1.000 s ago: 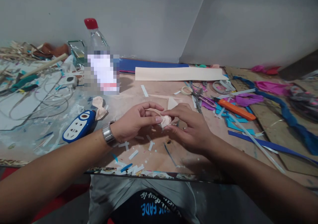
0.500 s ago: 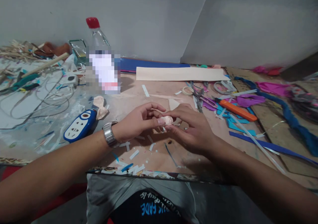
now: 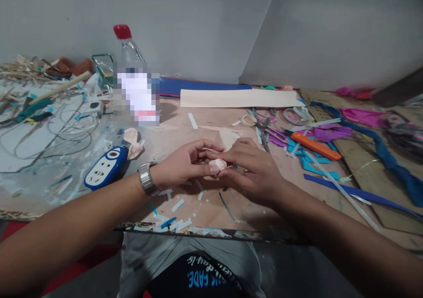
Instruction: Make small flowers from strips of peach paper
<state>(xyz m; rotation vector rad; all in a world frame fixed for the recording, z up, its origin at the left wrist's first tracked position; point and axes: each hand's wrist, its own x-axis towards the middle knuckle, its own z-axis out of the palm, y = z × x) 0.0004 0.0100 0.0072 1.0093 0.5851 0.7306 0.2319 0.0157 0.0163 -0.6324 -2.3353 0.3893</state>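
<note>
Between my hands, over the middle of the table, is a small pale-peach rolled paper flower (image 3: pixel 217 163), its layers looking like crinkled crepe paper. My left hand (image 3: pixel 187 163), with a metal watch (image 3: pixel 147 178) at the wrist, pinches it from the left between thumb and fingers. From the other side my right hand (image 3: pixel 256 170) closes its thumb and fingertips on the flower's right edge. A strip of pale peach paper (image 3: pixel 228 138) lies just behind my hands. Part of the flower's underside is hidden by the fingers.
A blue-and-white power socket (image 3: pixel 105 168) and a twisted peach paper piece (image 3: pixel 132 143) lie left. Behind stands a red-capped bottle (image 3: pixel 132 53) near a long cream strip (image 3: pixel 238 99). Scissors (image 3: pixel 264 128), an orange cutter (image 3: pixel 313 146) and paper scraps lie right.
The paper flower has shifted slightly left and down and is turned a little between my fingers. My right hand has moved slightly left with it.
</note>
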